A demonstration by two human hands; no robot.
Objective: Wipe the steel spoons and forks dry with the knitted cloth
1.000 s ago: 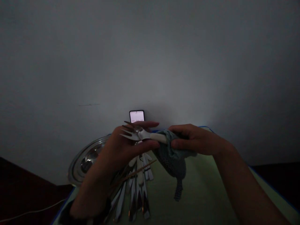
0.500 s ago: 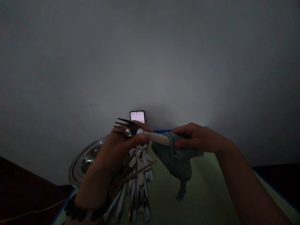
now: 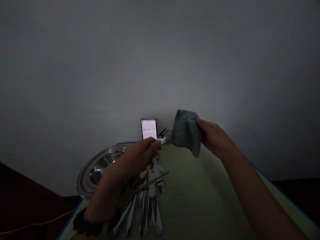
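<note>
My left hand is closed on a fork with a white handle, most of which the fingers hide. The fork's dark tines point up and right, close to the cloth. My right hand pinches a grey-green cloth by its right side, and the cloth hangs spread out beside the tines. Whether cloth and fork touch I cannot tell. Below my left hand lies a pile of cutlery, partly hidden by my forearm, with a thin wooden chopstick across it.
A shiny metal bowl stands at the left, partly behind my left arm. Against the grey wall leans a phone showing a timer. The pale green tabletop has a blue edge. A white cable runs at lower left.
The fork has turned from tines left to tines right in my left hand. My right hand has drawn the cloth off the handle and raised it, opened out, near the tines.
</note>
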